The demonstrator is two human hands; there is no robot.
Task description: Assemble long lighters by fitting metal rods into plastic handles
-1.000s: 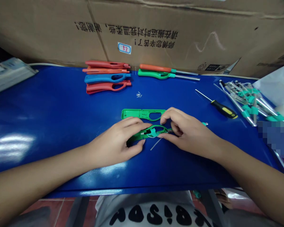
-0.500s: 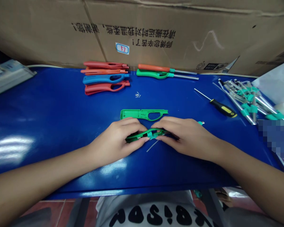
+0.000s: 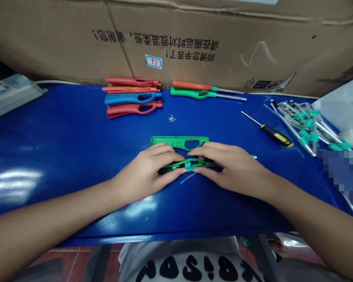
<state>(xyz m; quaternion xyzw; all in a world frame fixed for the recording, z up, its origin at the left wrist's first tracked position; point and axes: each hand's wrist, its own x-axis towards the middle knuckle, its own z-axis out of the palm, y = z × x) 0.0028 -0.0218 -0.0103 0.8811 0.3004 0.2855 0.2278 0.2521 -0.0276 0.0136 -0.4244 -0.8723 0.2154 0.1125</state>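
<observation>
My left hand [image 3: 151, 168] pinches the rear of a green lighter handle half [image 3: 196, 159], thumb in front and fingers behind. A teal trigger piece [image 3: 189, 166] sits in the middle of that half, near both thumb tips. My right hand [image 3: 233, 164] curls round the front end, its thumb by the trigger piece; a metal tip [image 3: 254, 156] shows beyond its knuckles. Much of the handle half is hidden by my fingers. A thin clear tube [image 3: 186, 178] sticks out below it. Just behind my hands lies a matching green handle half [image 3: 164, 140], inner side up.
Red, orange and blue lighter handles [image 3: 131, 98] are lined up at the back. Beside them lie an orange lighter [image 3: 192, 85] and a green lighter [image 3: 190, 92]. Small screws [image 3: 171, 118], a screwdriver [image 3: 278, 137] and piled metal lighter tubes [image 3: 308, 125] are farther right. A cardboard box [image 3: 176, 23] stands behind.
My right hand's index finger has lifted slightly and opened away from the handle half. The held parts have shifted a little to the right; the view has also moved slightly.
</observation>
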